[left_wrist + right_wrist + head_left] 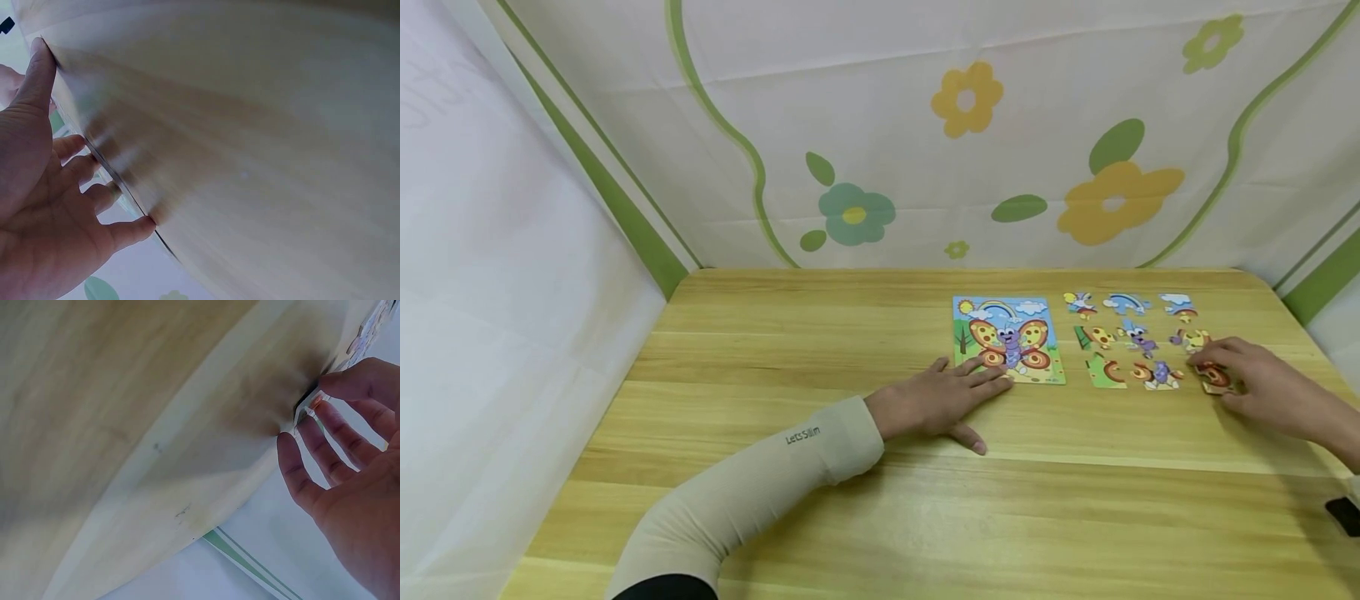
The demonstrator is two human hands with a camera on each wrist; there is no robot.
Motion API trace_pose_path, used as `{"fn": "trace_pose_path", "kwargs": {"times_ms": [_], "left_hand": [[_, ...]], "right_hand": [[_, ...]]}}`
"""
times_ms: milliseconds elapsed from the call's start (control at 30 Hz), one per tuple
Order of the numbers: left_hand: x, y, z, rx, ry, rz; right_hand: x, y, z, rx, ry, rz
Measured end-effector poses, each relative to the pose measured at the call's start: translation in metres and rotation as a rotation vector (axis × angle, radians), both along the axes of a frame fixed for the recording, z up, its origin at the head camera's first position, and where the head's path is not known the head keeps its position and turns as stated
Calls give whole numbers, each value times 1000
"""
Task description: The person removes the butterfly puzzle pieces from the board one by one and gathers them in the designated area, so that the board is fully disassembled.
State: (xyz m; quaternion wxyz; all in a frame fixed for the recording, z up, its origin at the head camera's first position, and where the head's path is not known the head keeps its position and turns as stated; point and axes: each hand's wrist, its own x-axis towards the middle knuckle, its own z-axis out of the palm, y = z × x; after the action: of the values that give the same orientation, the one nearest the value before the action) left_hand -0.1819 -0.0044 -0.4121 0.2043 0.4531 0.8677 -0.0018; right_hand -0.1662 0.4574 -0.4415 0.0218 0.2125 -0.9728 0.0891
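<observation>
A butterfly picture card [1009, 321] lies flat on the table. My left hand [936, 396] rests on its lower left edge with fingers spread straight, thumb on the wood. To the card's right, several jigsaw pieces lie apart in rows, among them a rainbow piece [1126, 303], a butterfly-face piece [1138, 338] and a purple-body piece [1159, 374]. At the lower right corner of these rows my right hand [1273, 387] pinches a red-and-brown wing piece [1215, 379] between thumb and fingers. In the right wrist view that piece [306, 403] looks tilted, one edge near the tabletop.
The wooden table [865, 533] ends at the back against a white cloth [880, 108] with printed flowers. Another cloth wall [512, 333] stands along the left side. A beige sleeve [760, 475] covers the left forearm.
</observation>
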Motion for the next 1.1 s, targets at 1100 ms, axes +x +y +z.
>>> {"fn": "trace_pose_path", "kwargs": {"times_ms": [1100], "left_hand": [[2, -2, 1, 28, -21, 1]], "right_hand": [[2, -8, 3, -50, 110, 31]]}}
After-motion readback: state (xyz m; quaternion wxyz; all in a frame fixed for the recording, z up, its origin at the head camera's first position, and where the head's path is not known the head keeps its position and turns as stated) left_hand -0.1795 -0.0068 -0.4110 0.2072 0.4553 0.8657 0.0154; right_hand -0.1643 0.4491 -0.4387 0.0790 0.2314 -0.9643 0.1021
